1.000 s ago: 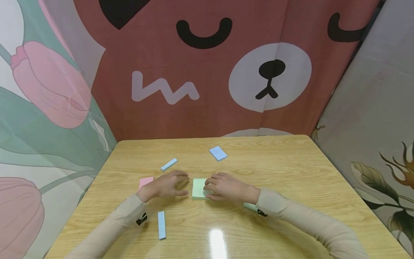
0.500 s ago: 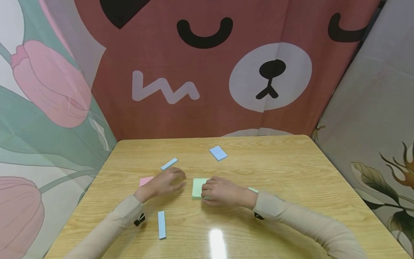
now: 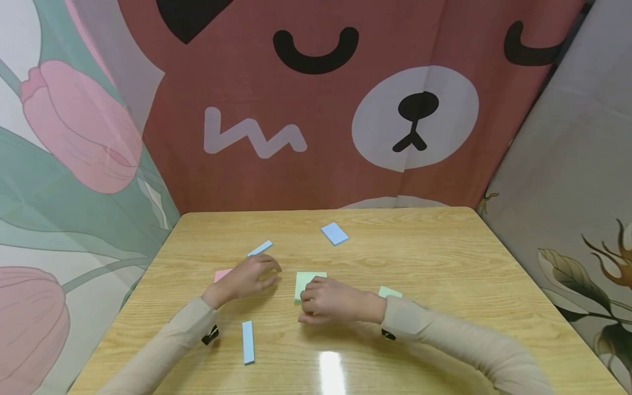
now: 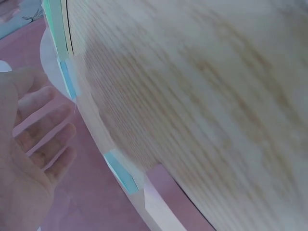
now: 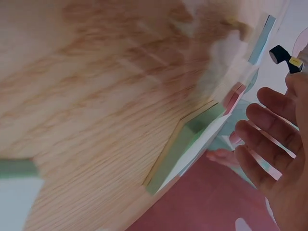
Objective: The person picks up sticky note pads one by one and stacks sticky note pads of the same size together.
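The right hand (image 3: 337, 300) lies at about four o'clock to the pale green square block (image 3: 310, 278), covering its near right corner in the head view; its fingers are loosely bent, slightly parted and have hold of nothing. In the right wrist view they hang relaxed and look apart from the green block, though that view is soft and tilted, so whether the hidden thumb brushes it I cannot tell. The left hand (image 3: 249, 278) is at nine o'clock to the same block, well clear of it, its fingers gently curved and spread a little, also holding nothing. The green block sits flat near the middle of the bench (image 3: 424, 247), its top a light mint and its thick side a deeper green as the right wrist camera sees it. Around it, a blue rectangle (image 3: 334, 233) lies turned at one o'clock, and a slim light blue strip (image 3: 259, 248) slants at ten, just beyond the left hand's knuckles. A pink block (image 3: 223, 274) is at nine, partly hidden behind the left hand. A second blue strip (image 3: 248, 343) points lengthwise toward the person, between seven and eight o'clock, and a smaller green piece (image 3: 389, 292) shows at three, just past the right wrist and partly covered by the right sleeve (image 3: 444, 325).
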`<act>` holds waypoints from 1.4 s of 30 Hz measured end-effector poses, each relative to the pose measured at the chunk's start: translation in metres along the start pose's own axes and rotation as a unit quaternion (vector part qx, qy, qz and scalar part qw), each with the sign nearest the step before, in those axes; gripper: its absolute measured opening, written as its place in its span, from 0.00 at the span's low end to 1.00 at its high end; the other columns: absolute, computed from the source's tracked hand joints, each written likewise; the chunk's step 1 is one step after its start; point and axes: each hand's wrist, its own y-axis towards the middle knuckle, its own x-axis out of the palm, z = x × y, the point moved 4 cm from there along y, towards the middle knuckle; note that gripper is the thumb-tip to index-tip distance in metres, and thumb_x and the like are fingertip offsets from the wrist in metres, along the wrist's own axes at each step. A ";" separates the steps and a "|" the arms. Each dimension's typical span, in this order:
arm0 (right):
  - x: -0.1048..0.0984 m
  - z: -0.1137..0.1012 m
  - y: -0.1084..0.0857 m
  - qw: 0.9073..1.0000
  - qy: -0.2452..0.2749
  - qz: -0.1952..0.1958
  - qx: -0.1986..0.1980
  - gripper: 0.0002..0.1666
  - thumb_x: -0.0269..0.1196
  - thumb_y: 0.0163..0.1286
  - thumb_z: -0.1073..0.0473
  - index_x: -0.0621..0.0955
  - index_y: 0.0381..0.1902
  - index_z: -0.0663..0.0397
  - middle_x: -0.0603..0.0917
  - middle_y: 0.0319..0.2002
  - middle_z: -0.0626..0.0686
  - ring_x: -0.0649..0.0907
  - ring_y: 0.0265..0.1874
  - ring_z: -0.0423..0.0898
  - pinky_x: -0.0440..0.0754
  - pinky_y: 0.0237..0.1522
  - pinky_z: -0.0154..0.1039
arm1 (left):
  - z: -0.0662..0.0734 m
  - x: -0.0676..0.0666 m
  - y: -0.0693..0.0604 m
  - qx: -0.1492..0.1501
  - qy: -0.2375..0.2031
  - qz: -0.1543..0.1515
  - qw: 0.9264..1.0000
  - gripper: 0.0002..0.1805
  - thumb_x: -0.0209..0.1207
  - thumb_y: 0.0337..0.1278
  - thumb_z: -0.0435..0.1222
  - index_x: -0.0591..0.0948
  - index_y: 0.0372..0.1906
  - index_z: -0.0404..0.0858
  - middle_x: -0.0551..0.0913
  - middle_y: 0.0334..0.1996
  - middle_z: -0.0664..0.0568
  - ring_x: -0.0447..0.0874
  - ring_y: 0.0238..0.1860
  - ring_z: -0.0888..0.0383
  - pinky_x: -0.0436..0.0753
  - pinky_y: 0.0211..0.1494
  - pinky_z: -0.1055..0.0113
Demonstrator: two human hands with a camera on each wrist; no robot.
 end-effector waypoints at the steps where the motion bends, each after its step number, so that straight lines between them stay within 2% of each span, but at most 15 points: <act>1: -0.001 -0.001 0.001 1.000 0.001 0.003 -0.003 0.20 0.56 0.76 0.46 0.80 0.23 0.40 0.75 0.26 0.37 0.74 0.29 0.35 0.76 0.46 0.32 | 0.000 0.000 0.000 0.002 0.001 0.003 1.000 0.10 0.62 0.66 0.36 0.84 0.46 0.33 0.84 0.45 0.48 0.82 0.48 0.52 0.81 0.52 0.55; 6: -0.005 -0.007 0.010 1.000 0.005 0.006 -0.016 0.20 0.55 0.76 0.44 0.77 0.22 0.38 0.73 0.26 0.36 0.73 0.30 0.33 0.75 0.46 0.30 | -0.003 0.000 0.000 -0.005 0.011 0.014 1.000 0.10 0.62 0.66 0.36 0.84 0.46 0.34 0.84 0.45 0.49 0.81 0.49 0.50 0.79 0.55 0.52; 17: -0.007 -0.022 0.030 0.999 0.001 -0.016 -0.036 0.17 0.54 0.76 0.42 0.81 0.32 0.40 0.77 0.32 0.37 0.73 0.32 0.35 0.74 0.44 0.30 | -0.008 0.000 -0.005 -0.025 0.013 0.015 0.999 0.11 0.61 0.67 0.36 0.84 0.47 0.34 0.84 0.47 0.48 0.80 0.51 0.48 0.77 0.58 0.49; 24: -0.008 -0.028 0.044 0.999 -0.004 -0.030 -0.044 0.17 0.54 0.75 0.39 0.83 0.39 0.40 0.80 0.38 0.38 0.76 0.39 0.37 0.74 0.47 0.32 | -0.009 -0.003 -0.007 -0.018 0.012 0.022 1.000 0.10 0.62 0.65 0.35 0.84 0.47 0.33 0.84 0.46 0.47 0.81 0.51 0.48 0.78 0.56 0.50; 31: -0.002 -0.033 0.054 0.998 -0.004 -0.048 -0.038 0.22 0.53 0.76 0.38 0.84 0.48 0.44 0.83 0.48 0.41 0.79 0.47 0.37 0.74 0.56 0.33 | -0.008 0.000 -0.009 -0.018 0.010 0.016 1.000 0.10 0.62 0.65 0.34 0.84 0.46 0.34 0.84 0.45 0.47 0.81 0.49 0.49 0.81 0.53 0.52; 35: 0.002 -0.034 0.060 0.998 -0.007 -0.061 -0.032 0.24 0.52 0.76 0.38 0.83 0.53 0.46 0.83 0.50 0.42 0.79 0.48 0.37 0.75 0.56 0.33 | -0.008 0.000 -0.011 -0.020 0.008 0.007 1.000 0.10 0.62 0.66 0.35 0.84 0.47 0.33 0.83 0.45 0.47 0.81 0.49 0.50 0.80 0.54 0.53; 42: 0.008 -0.039 0.072 0.995 -0.017 -0.088 -0.032 0.28 0.51 0.75 0.35 0.80 0.58 0.48 0.81 0.53 0.43 0.78 0.52 0.37 0.73 0.57 0.32 | -0.014 0.000 -0.013 -0.022 0.008 0.019 1.000 0.10 0.62 0.66 0.35 0.84 0.47 0.34 0.83 0.46 0.48 0.81 0.49 0.49 0.81 0.52 0.53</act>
